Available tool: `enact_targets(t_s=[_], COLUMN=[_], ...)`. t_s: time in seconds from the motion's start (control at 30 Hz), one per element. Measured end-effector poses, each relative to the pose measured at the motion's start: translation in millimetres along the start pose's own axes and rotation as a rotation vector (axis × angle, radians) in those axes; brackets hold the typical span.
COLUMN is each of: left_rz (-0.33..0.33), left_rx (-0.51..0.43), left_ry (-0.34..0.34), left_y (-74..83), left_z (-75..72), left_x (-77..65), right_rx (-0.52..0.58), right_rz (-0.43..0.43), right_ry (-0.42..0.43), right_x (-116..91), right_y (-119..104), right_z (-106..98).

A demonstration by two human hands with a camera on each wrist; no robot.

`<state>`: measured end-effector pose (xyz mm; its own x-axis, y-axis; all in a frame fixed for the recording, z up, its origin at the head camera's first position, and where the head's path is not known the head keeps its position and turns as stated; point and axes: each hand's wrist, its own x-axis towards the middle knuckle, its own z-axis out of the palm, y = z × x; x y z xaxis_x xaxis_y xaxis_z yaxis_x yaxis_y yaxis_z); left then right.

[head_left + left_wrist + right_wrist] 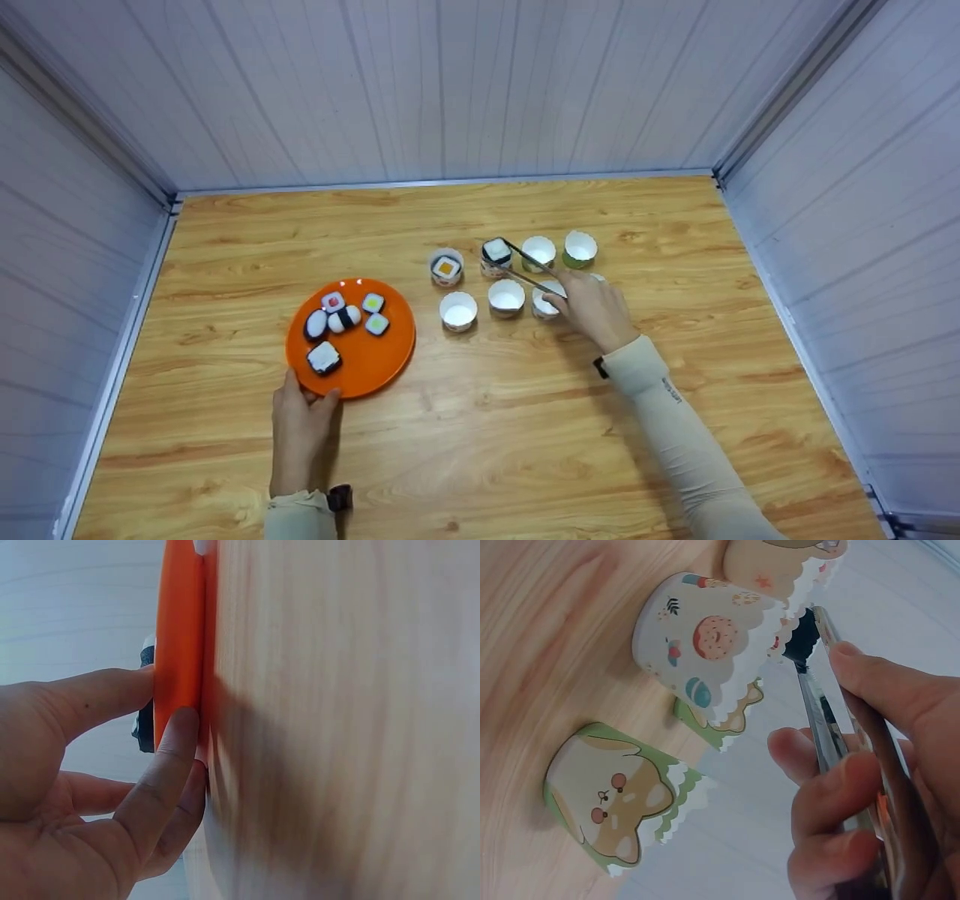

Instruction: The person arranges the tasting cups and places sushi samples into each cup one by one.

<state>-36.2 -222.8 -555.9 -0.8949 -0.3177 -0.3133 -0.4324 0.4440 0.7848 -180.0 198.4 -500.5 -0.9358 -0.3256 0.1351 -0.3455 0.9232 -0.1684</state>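
My left hand point(298, 427) grips the near-left rim of an orange plate point(375, 367), thumb on top and fingers against the side in the left wrist view. Several toy sushi pieces lie on the plate, among them a square white-topped piece point(324, 358) and a striped one point(345, 319). My right hand point(598, 309) holds metal tongs point(864, 712). Their tips pinch a white-topped, dark-sided sushi piece point(496, 250) at the mouth of a back-row paper cup point(495, 269); whether it touches the cup's bottom cannot be seen.
A sushi piece with an orange centre point(447, 268) sits in the leftmost back cup. Other paper cups, such as a white one point(458, 312) and a green one point(579, 250), stand in two rows. The right hand partly covers the front row. Pale walls point(450, 90) enclose the wooden table point(465, 450).
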Motion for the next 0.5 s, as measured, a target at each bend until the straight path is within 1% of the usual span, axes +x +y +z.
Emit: enact_targets(t_s=[0.07,0.13,0.3,0.4,0.5], left_rz=[0.004,-0.007,-0.066,-0.066,-0.041], left_rx=[0.002,0.005,0.008,0.012,0.022], left_ry=[0.003,-0.001,-0.022,-0.016,0.006], left_y=[0.2,0.5,1.4,1.4,0.7], left_z=[0.1,0.3,0.5,0.7,1.4], left_x=[-0.2,-1.1,-2.5,-2.7,-3.7], right_rx=[0.000,-0.001,-0.009,-0.008,-0.001], right_rz=[0.008,0.012,0.015,0.019,0.022], right_ry=[-0.013,-0.022,-0.031,-0.036,-0.040], right_x=[0.5,0.8,1.3,2.2,3.1], right_y=[0.6,0.8,0.3,0.2,0.0], right_z=[0.8,1.6,2.4,2.0,1.5])
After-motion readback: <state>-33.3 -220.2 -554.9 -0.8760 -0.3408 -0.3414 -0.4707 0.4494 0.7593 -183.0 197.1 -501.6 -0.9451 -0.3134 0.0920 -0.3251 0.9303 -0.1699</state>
